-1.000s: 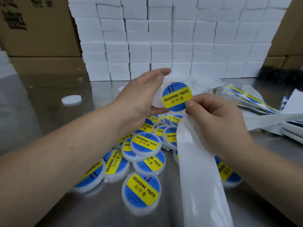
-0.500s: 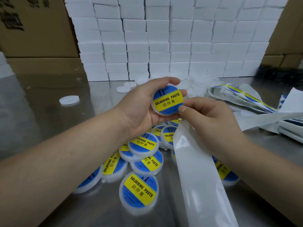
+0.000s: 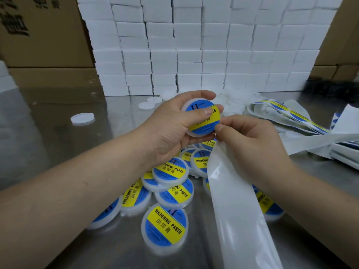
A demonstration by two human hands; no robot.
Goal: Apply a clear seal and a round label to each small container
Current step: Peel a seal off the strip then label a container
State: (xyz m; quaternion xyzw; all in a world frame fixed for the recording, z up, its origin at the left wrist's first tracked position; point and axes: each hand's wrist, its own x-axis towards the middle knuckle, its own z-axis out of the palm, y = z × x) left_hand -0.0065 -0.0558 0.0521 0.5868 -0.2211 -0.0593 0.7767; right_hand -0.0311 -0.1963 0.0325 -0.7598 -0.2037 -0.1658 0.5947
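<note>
My left hand (image 3: 171, 131) grips a small round white container (image 3: 203, 118) above the steel table, thumb pressed across its blue and yellow round label (image 3: 207, 121). My right hand (image 3: 250, 144) is curled beside the container's lower right edge, thumb tip touching the rim, and holds the top of a long white backing strip (image 3: 233, 206) that hangs toward me. Below my hands lies a pile of labelled containers (image 3: 171, 191); the nearest one (image 3: 165, 226) lies face up.
A wall of stacked white boxes (image 3: 204, 45) closes the back, with cardboard cartons (image 3: 38, 32) on the left. Loose white lids (image 3: 82, 118) lie at the left on the steel table (image 3: 48, 152). Label strips (image 3: 287, 113) and spent backing paper pile up at the right.
The round label went from held in the air onto the container's lid. My left thumb now presses across it, and both hands have dropped slightly toward me.
</note>
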